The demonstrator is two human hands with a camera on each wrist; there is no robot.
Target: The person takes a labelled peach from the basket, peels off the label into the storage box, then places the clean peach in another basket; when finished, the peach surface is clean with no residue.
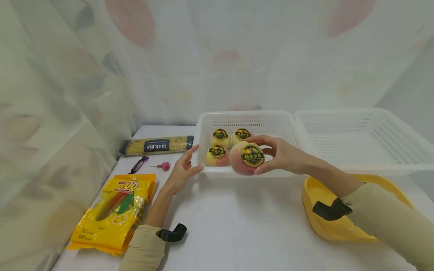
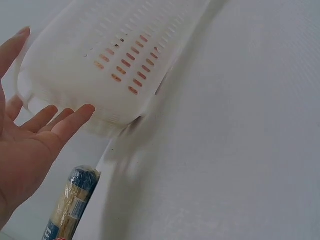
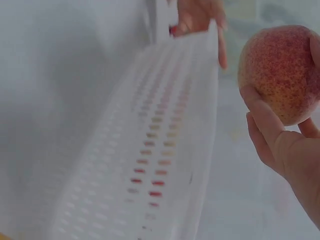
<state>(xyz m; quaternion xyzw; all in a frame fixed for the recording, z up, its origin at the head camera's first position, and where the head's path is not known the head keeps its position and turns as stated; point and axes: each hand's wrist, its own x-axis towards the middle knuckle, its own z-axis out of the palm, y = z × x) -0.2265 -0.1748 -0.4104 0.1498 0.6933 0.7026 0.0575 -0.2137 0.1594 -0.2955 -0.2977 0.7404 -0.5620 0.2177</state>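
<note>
My right hand (image 1: 286,156) grips a peach (image 1: 239,160) with a round dark-and-gold label, fingers over its far side and thumb near the front. It is held above the front rim of a white perforated basket (image 1: 274,131). Three labelled peaches, one of them a front-left peach (image 1: 213,160), sit in the basket's left half. At the basket's left end is my left hand (image 1: 179,175), fingers spread and extended along the rim. The left wrist view shows these fingertips (image 2: 86,111) against or very close to the basket's end wall; exact contact is unclear.
A second white basket (image 1: 339,165) stands to the right, with a yellow tray (image 1: 312,222) in front, partly under my right arm. On the left lie a spaghetti pack (image 1: 179,145), a purple-wrapped candy (image 1: 138,165), a lollipop (image 1: 165,166) and a yellow candy bag (image 1: 105,226).
</note>
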